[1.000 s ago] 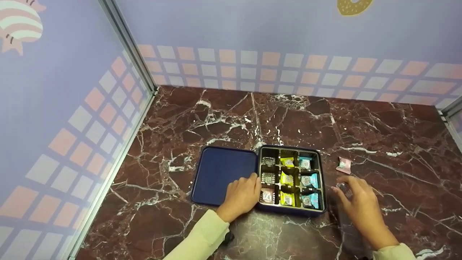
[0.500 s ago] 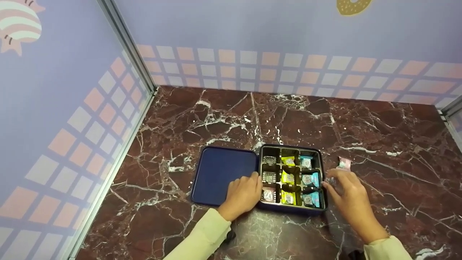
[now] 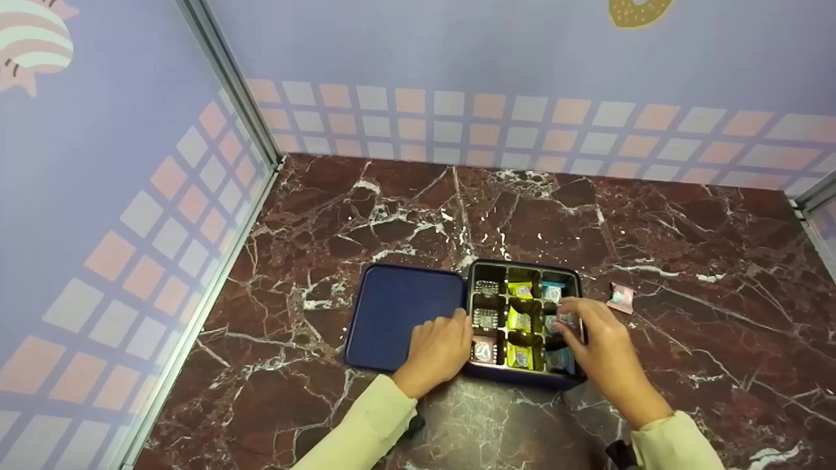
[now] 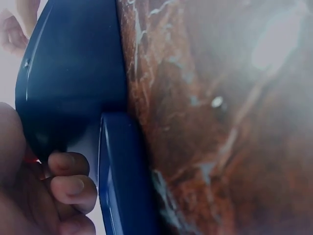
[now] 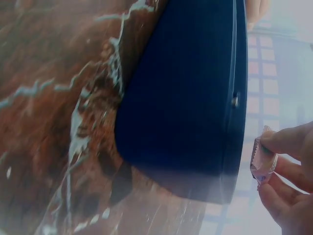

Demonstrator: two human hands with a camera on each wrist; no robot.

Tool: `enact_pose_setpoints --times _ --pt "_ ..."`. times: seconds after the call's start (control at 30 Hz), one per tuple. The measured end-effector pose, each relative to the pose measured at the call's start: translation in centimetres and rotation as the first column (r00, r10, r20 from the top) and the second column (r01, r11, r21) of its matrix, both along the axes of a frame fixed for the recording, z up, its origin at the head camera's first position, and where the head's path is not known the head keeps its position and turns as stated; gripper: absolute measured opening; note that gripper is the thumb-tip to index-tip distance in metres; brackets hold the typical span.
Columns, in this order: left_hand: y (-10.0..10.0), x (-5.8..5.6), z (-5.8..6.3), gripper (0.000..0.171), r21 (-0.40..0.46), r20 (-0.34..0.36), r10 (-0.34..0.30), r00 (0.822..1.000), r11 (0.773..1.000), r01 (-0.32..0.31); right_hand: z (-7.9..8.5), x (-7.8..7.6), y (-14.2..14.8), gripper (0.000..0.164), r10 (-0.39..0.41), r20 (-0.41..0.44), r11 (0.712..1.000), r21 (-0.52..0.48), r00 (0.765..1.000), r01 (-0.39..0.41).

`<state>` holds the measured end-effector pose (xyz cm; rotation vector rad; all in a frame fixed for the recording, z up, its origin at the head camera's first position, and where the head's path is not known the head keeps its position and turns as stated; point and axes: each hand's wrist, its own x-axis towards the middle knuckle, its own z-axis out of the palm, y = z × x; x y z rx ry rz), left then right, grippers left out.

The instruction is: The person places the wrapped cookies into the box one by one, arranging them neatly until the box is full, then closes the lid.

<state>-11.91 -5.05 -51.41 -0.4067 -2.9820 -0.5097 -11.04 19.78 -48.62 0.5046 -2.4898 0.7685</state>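
Observation:
A dark blue tin box (image 3: 516,380) lies open with a nine-compartment tray inside. Its left edge is held by my left hand (image 3: 439,349), fingers curled at the wall in the left wrist view. My right hand (image 3: 607,343) pinches a pink wrapped candy (image 5: 263,159) between thumb and fingertips, over the tray's right column. Yellow-wrapped candies (image 3: 520,320) fill the middle column. Blue-wrapped candies (image 3: 554,293) sit in the right column, partly hidden by the right hand. A pink-wrapped candy (image 3: 484,350) lies in the front left compartment; the two behind it show only clear ridged bottoms.
The blue lid (image 3: 401,313) lies flat against the box's left side, partly under the left hand. One loose pink candy (image 3: 621,297) rests on the marble tabletop (image 3: 392,215) right of the box. Printed panels (image 3: 431,52) stand behind and at the left.
My right hand has moved left from beside the box to above the tray's right column, carrying the pinched candy. The left hand stays at the box's left edge.

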Motion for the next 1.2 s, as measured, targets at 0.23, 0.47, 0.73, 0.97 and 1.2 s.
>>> enact_pose_setpoints --times 0.23,0.47,0.73,0.97,1.2 --pt "-0.1 0.0 -0.1 0.032 -0.013 -0.019 -0.010 1.000 1.000 0.010 0.2 -0.6 -2.2 0.032 0.028 0.015 1.000 -0.014 1.000 -0.027" --pt "-0.1 0.0 -0.1 0.032 -0.002 -0.004 -0.020 1.000 1.000 0.020 0.5 -1.0 -4.6 0.032 0.088 0.078 0.996 -0.027 0.993 -0.086" --pt "-0.1 0.0 0.0 0.034 -0.005 0.004 -0.027 1.000 1.000 0.027 0.2 -1.5 -5.8 0.030 0.113 0.076 0.993 -0.025 0.991 -0.112" --pt "-0.2 0.0 0.0 0.034 -0.001 0.032 -0.021 0.999 1.000 0.021 0.1 -1.7 -6.6 0.030 0.149 0.079 0.989 -0.025 0.986 -0.147" --pt "-0.2 0.0 -0.1 0.035 -0.007 0.015 -0.020 1.000 1.000 0.020 -0.1 -1.7 -7.7 0.029 0.154 0.092 0.988 -0.022 0.984 -0.153"
